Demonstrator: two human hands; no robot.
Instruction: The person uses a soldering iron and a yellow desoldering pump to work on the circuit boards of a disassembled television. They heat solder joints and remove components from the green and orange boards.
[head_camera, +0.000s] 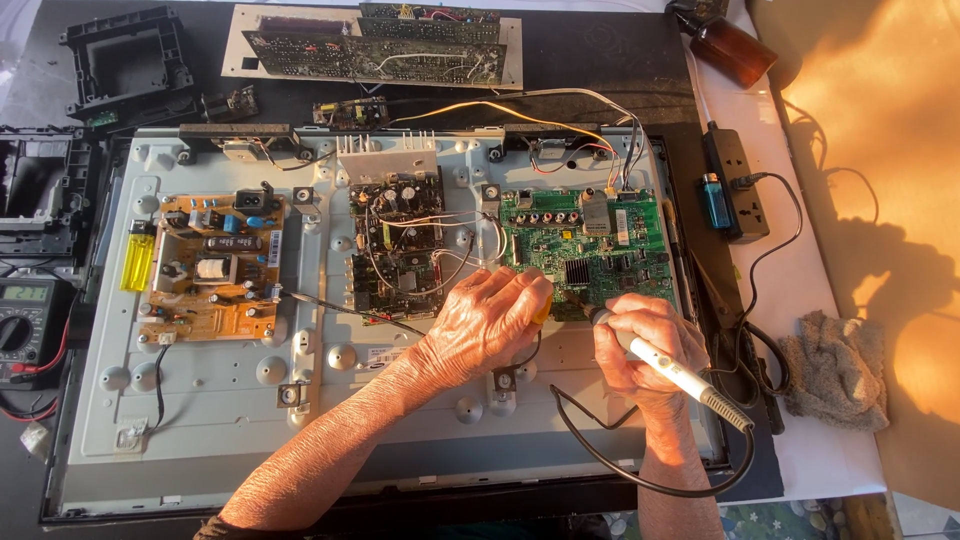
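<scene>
The right hand is closed around a white soldering iron, tip at the lower edge of the green circuit board. The left hand is curled on a small yellow item just beside it. Both rest over the grey metal chassis; a brown power board lies well left.

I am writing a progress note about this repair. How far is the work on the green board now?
Done: the metal chassis lies open, all boards exposed. In hand: the right hand holds a white soldering iron at the lower edge of the green board; the left hand rests beside it, fingers on something yellow. Left: wires hang loose and the black frame parts lie aside.
</scene>
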